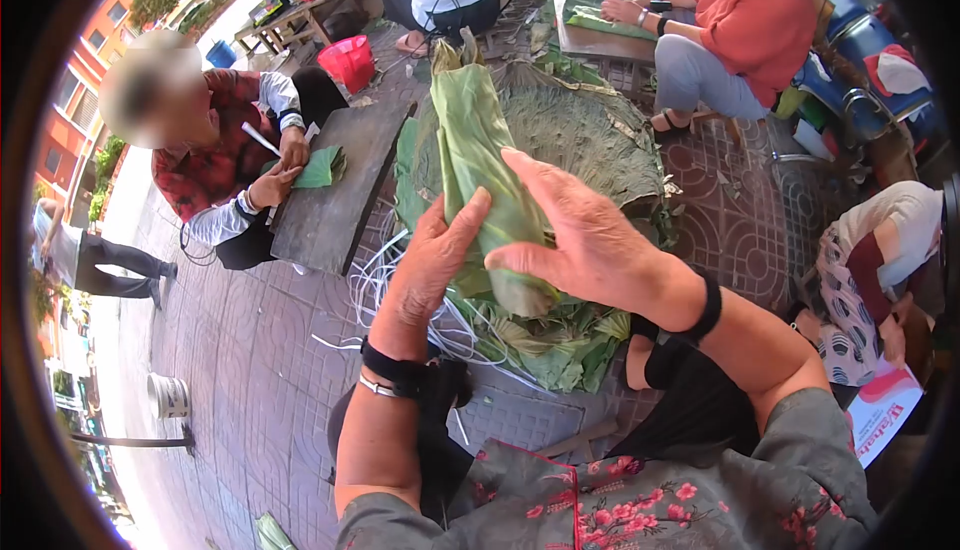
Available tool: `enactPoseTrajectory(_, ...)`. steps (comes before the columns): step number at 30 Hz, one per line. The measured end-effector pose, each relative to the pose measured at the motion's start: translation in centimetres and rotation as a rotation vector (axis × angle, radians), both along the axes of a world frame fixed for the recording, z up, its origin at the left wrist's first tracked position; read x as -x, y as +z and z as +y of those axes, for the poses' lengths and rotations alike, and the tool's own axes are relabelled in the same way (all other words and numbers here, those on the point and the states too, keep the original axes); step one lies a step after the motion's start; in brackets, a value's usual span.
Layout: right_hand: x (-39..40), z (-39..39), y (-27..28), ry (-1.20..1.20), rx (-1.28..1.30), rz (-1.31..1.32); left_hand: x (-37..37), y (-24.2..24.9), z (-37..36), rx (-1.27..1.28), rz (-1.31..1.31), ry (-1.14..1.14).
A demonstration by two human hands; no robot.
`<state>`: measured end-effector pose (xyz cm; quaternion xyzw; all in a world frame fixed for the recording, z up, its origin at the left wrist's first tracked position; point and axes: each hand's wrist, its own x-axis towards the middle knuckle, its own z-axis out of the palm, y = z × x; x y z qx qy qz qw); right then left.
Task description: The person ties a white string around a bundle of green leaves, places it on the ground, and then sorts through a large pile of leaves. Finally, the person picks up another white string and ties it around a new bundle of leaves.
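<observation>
A long bundle of folded green leaves [470, 130] stands tilted between my two hands, its gathered stem end pointing away from me. My left hand [428, 255] is closed on its left side, thumb lying over the leaf and the other fingers hidden behind. Against the right side rests my right hand [590, 235], fingers stretched out and thumb spread apart from them on the leaf. Below and behind the bundle, a broad pile of large dried leaves [585, 135] covers the ground. White plastic strips [385, 285] lie in a tangle just left of my left wrist.
On the left, a person [225, 140] handles folded leaves on a dark board [335, 195]. Another person in orange [750, 30] works on leaves at a board [600, 40], back right. A red bucket [347, 63] stands behind. Someone at right sits near a printed bag [885, 410].
</observation>
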<state>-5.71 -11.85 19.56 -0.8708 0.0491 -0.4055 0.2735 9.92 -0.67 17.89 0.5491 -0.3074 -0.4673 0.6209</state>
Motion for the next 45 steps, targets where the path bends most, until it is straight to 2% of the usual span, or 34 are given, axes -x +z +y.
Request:
enactPoseTrajectory(2, -0.3, -0.8, -2.4, -0.016, -0.158, 0.146, 1.2, -0.1, -0.8, 0.012, 0.016, 0.001)
enactPoseTrajectory(5, -0.1, -2.5, -2.1, 0.037, -0.47, 0.309, 2.3, -1.1, -1.7, 0.033, -0.037, 0.058)
enactPoseTrajectory(6, -0.1, -3.2, -1.7, 0.067, -0.589, 0.351, 2.2, -1.5, -1.9, 0.034, 0.036, 0.076)
enactPoseTrajectory(7, -0.1, -3.8, -1.8, 0.109, -0.655, 0.31, 1.8, -2.2, -2.0, 0.034, 0.108, 0.093)
enactPoseTrajectory(9, 0.1, -4.9, -2.2, 0.271, -1.087, 0.152, 1.5, -2.1, -2.2, 0.031, 0.284, 0.155)
enactPoseTrajectory(10, 0.1, -5.3, -2.3, 0.353, -1.299, 0.064, 1.3, -2.3, -2.2, 0.067, 0.281, 0.181)
enactPoseTrajectory(11, 0.1, -5.7, -2.3, 0.353, -1.297, 0.067, 1.0, -2.9, -2.2, 0.104, 0.277, 0.207)
enactPoseTrajectory(14, 0.8, -8.8, -2.4, 0.407, -1.501, 0.057, 0.4, -4.3, -2.3, 0.166, 0.211, 0.26)
enactPoseTrajectory(17, 0.9, -8.8, -2.8, 0.371, -1.477, 0.049, 1.5, -4.3, -2.6, 0.164, 0.174, 0.295)
enactPoseTrajectory(20, 0.8, -8.1, -2.2, 0.354, -1.496, 0.025, 3.2, -3.5, -3.1, 0.044, -0.082, 0.394)
enactPoseTrajectory(21, 0.8, -7.8, -1.8, 0.353, -1.503, 0.015, 2.9, -4.3, -3.3, 0.082, -0.124, 0.342)
enactPoseTrajectory(24, 0.9, -7.5, -1.0, 0.37, -1.529, 0.006, 2.9, -5.9, -3.3, 0.03, -0.475, 0.303)
enactPoseTrajectory(28, 0.9, -7.5, -1.1, 0.413, -1.521, 0.037, 3.2, -6.0, -3.2, -0.002, -0.605, 0.165)
enactPoseTrajectory(30, 0.8, -7.6, -1.7, 0.458, -1.501, 0.051, 3.0, -6.3, -3.3, -0.005, -0.585, 0.123)
enactPoseTrajectory(32, 0.7, -7.6, -1.9, 0.44, -1.469, 0.06, 3.1, -6.3, -3.1, -0.051, -0.63, 0.138)
enactPoseTrajectory(36, 0.6, -8.4, -2.8, 0.38, -1.36, 0.077, 1.9, -8.4, -3.5, 0.047, -0.228, 0.15)
enactPoseTrajectory(39, 0.9, -9.9, -4.3, 0.216, -1.049, 0.31, 2.4, -7.2, -2.7, -0.006, -0.051, 0.242)
enactPoseTrajectory(42, 1.3, -9.6, -5.1, -0.042, -0.239, 0.42, 2.0, -7.1, -2.4, 0.021, 0.19, 0.314)
enactPoseTrajectory(43, 1.3, -9.5, -5.3, -0.091, -0.18, 0.536, 2.0, -7.0, -2.5, 0.048, 0.207, 0.339)
enactPoseTrajectory(45, 1.2, -9.0, -5.5, -0.186, -0.118, 0.602, 2.2, -6.3, -2.6, 0.074, 0.258, 0.402)
